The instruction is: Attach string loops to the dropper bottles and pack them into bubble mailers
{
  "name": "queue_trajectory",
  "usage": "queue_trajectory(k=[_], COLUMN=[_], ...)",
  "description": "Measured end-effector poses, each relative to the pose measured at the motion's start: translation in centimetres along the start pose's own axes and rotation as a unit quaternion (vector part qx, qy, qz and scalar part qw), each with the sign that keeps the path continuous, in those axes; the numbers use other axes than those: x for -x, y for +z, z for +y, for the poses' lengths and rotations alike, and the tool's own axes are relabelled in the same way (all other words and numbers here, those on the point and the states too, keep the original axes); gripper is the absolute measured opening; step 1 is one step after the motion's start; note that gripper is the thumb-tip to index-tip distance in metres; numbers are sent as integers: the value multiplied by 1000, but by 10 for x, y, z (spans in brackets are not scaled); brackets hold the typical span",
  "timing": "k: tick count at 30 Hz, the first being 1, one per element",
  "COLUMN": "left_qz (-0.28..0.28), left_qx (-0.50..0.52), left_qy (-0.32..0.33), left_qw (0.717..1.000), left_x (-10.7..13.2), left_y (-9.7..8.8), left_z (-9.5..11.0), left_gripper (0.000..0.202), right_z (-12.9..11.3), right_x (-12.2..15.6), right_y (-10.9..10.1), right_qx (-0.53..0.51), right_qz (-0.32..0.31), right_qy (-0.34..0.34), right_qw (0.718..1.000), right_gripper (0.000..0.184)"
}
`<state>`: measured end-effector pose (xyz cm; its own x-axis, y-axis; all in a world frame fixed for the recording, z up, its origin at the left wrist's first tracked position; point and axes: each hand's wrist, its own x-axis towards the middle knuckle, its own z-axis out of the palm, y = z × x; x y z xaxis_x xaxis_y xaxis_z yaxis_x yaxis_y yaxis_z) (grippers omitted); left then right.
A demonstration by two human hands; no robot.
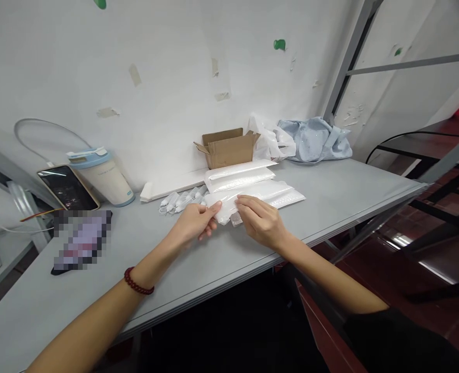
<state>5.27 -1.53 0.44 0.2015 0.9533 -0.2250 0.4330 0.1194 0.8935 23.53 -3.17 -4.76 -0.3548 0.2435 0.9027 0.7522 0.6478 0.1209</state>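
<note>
My left hand pinches the left end of a white bubble-wrap bag between thumb and fingers. At the bag's near side, my right hand is closed with its fingertips pressed together on it. The bag is held just above the table's front part. More white bubble-wrap bags lie flat right behind it, partly overlapping. To the left of them is a row of small white items with loops, too small to name. What lies under my right fingers is partly hidden.
Behind the bags stands an open cardboard box, beside a white plastic bag and a light blue cloth bag. A flat white stack lies along the wall. At left are a phone, a cup and a blurred-out item.
</note>
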Motion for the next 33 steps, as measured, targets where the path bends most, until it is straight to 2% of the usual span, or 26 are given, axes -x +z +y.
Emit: queue_trajectory(k=[3, 5, 7, 10, 14, 19, 23, 27, 33], left_qz=[108, 121, 67, -22, -49, -87, -129, -149, -172], left_qx=[-148, -164, -112, -3, 81, 152, 237, 239, 149], left_qy=[83, 102, 76, 14, -4, 31, 46, -13, -84], left_qw=[979, 974, 989, 1000, 996, 984, 962, 959, 970], left_x=[5, 7, 7, 6, 4, 3, -7, -23, -27], left_y=[-3, -4, -2, 0, 2, 12, 24, 29, 24], left_z=[5, 7, 9, 11, 13, 8, 2, 3, 4], left_gripper=[48, 47, 41, 44, 47, 32, 19, 22, 33], right_z=[-1, -3, -4, -5, -5, -6, -4, 1, 3], right_x=[-1, -1, -1, -1, -2, 0, 2, 4, 5], right_y=[-1, -1, -1, -1, -1, -1, 0, 2, 2], right_qx=[9, 11, 8, -1, -12, -5, 21, 47, -8], right_qz=[13, 25, 35, 47, 49, 25, 27, -24, -118], right_qy=[-12, -25, -32, -34, -49, -87, -57, 26, 104], right_qw=[1000, 999, 999, 998, 998, 996, 998, 998, 988], right_gripper=[23, 21, 20, 19, 19, 18, 18, 23, 12])
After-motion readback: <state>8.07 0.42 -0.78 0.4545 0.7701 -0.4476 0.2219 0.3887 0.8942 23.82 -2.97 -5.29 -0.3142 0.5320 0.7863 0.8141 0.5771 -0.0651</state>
